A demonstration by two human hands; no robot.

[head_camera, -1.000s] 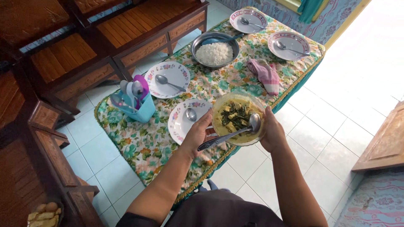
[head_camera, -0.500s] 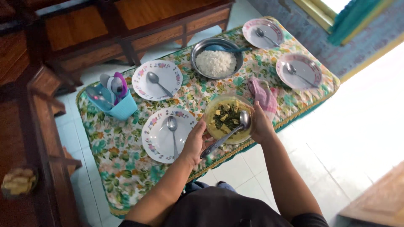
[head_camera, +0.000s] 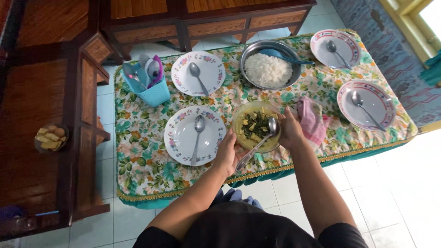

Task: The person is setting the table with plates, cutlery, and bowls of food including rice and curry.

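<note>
Floral-clothed bench (head_camera: 138,160) over pale floor tiles. Nearest, both hands cup a glass bowl of greens in yellow broth (head_camera: 255,125) at the near edge: left hand (head_camera: 227,154) gripping its 8 o'clock side, right hand (head_camera: 290,130) closed on its 3 o'clock side; a ladle (head_camera: 260,142) rests inside. Plate with spoon (head_camera: 195,135) at 9 o'clock, pink cloth (head_camera: 311,120) at 3. Farther, metal rice bowl (head_camera: 269,70) at 12; blue cutlery basket (head_camera: 148,81) at 10.

A home dining room; floral-clothed table (head_camera: 138,151) set with plates (head_camera: 195,135); wooden chairs (head_camera: 59,92).
</note>
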